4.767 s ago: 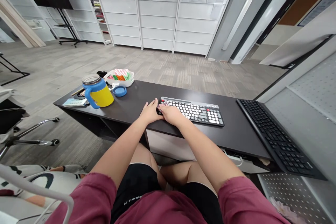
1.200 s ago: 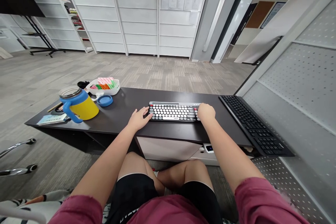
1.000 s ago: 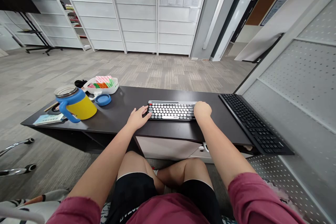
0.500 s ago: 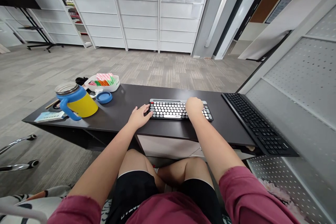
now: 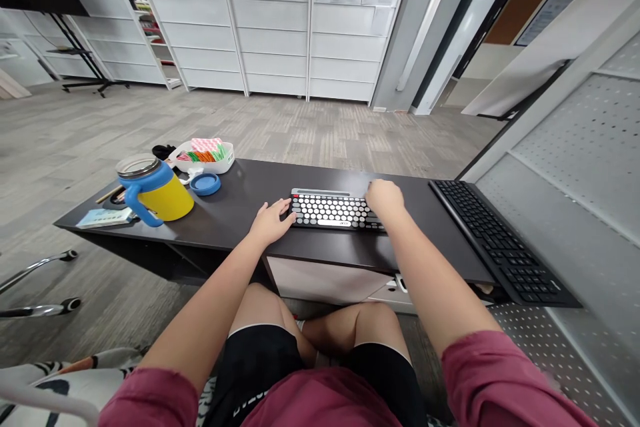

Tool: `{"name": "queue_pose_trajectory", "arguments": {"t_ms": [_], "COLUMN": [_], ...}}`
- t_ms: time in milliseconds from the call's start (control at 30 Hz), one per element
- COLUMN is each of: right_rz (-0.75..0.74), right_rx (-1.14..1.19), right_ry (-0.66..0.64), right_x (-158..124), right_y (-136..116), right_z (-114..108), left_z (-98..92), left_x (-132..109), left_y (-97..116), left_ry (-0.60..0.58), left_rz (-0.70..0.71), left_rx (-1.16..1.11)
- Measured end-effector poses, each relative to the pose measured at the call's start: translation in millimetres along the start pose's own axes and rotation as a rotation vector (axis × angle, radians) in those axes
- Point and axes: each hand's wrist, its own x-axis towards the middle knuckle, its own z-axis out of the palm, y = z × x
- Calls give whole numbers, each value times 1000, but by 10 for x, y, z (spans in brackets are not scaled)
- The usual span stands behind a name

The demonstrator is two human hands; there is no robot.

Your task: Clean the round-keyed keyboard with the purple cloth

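The round-keyed keyboard (image 5: 336, 211) is laid flat near the front edge of the dark desk (image 5: 240, 197), squarely ahead of the seated person, so that both ends can be reached at once. Its left end is steadied by the left hand (image 5: 271, 222), whose fingers are spread loosely and grip nothing, while the right end is covered by the right hand (image 5: 384, 197), curled over the keys without closing on anything. The yellow mug (image 5: 156, 190) and black keyboard (image 5: 500, 240) are kept well apart at either side.

No legible text, not even on the small round-key keyboard (image 5: 334, 211).
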Motion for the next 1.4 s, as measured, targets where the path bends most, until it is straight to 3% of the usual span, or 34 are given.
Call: {"name": "queue_pose_trajectory", "arguments": {"t_ms": [133,233,400,533,1000,1400], "right_rz": [188,212,16,23,33,210], "right_rx": [57,22,7,64,169,630], "right_ry": [264,337,125,155,195,337], "right_x": [51,33,-78,-168,-228,-108], "right_y": [629,856,767,720,762,1060], "right_z": [-147,-65,344,561,543,637], "left_z": [18,20,15,10,11,11], "left_x": [13,15,2,2,27,40], "left_y": [-24,-28,-24,-23,-25,-55], "left_ry": [11,9,16,6,20,17], "left_rz": [-2,-1,-6,-4,-15,-18], "left_rx": [-4,-11,-20,-17,2,10]}}
